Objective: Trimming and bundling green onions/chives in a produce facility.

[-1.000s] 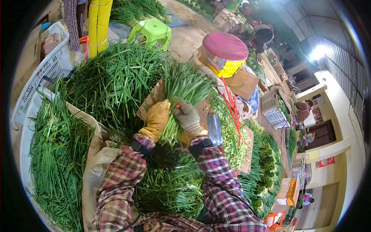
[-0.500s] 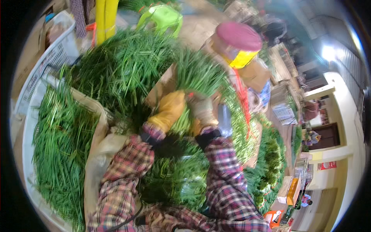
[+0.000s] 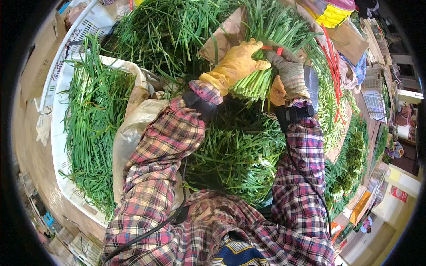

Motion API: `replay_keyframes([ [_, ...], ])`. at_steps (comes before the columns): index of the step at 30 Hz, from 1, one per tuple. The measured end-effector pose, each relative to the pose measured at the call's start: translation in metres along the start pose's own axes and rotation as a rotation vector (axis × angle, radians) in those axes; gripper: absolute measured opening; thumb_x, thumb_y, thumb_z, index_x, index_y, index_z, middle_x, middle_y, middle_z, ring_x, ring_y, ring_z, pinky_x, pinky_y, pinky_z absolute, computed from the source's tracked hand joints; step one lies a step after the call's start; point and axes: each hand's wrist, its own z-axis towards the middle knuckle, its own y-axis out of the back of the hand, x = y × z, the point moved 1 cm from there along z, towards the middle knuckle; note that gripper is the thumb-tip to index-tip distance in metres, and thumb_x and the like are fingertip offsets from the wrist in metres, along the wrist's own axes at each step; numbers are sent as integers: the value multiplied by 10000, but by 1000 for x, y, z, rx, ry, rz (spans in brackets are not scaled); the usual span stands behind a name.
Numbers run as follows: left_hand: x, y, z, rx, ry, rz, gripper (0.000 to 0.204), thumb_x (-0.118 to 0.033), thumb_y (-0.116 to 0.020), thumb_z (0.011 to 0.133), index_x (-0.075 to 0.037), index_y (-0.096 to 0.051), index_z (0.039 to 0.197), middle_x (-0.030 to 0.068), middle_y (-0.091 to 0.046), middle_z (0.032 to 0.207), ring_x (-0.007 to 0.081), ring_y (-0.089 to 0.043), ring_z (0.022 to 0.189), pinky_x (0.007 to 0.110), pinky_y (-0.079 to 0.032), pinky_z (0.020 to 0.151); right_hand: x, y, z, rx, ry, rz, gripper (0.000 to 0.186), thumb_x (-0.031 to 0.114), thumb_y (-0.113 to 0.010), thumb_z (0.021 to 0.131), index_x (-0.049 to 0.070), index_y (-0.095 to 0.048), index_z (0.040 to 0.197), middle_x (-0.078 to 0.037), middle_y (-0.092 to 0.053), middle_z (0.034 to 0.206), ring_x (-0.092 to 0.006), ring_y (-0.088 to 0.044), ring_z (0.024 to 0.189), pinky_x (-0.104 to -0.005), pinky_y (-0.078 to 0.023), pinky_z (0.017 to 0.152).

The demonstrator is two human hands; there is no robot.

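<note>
My left hand (image 3: 235,64), in a yellow rubber glove, grips a bundle of garlic chives (image 3: 251,85) from its left side. Cut pale-green stems point toward me, and long leaves fan out away from me. A short red tie (image 3: 267,47) runs across the bundle between my hands. On the right side, my right hand (image 3: 287,71), in a grey knit glove, has its fingers curled at the tie's end; its fingertips are partly hidden. Below my hands lie loose green chives (image 3: 235,155) between my forearms.
Left stands a white plastic crate (image 3: 62,146) holding chives, with clear plastic sheeting (image 3: 133,128) at its edge. A leafy heap (image 3: 168,40) lies beyond. Red ties (image 3: 333,66) hang over stems at right; tied bundles (image 3: 355,159) lie farther right. A yellow-and-pink container (image 3: 333,13) stands behind.
My view has tipped downward and turned left, so my hands and the heaps appear higher and farther right. The red tie shows more clearly across the bundle, which stays between my hands.
</note>
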Motion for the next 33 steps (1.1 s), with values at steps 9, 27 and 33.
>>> replay_keyframes([
  [9,-19,6,-6,121,98,220,686,-393,-640,772,27,-414,1266,205,-390,1328,305,-372,1240,334,-299,1026,-15,-6,23,93,155,-336,312,149,-681,777,99,-632,1081,-52,-667,916,-97,-595,771,-247,-484,703],
  [27,-11,0,8,198,117,50,725,-524,-462,859,33,-348,1310,238,-408,1306,325,-372,1238,344,-286,1025,-4,20,-11,-145,-23,67,186,92,-656,794,7,-660,959,-13,-643,838,-73,-544,755,-192,-432,698],
  [33,-6,-4,8,158,36,208,623,-438,-445,895,34,-367,1294,222,-425,1295,327,-384,1224,323,-293,1025,-10,19,4,107,108,-112,233,128,-674,787,53,-657,1007,-3,-656,920,-72,-565,852,-214,-442,777],
])
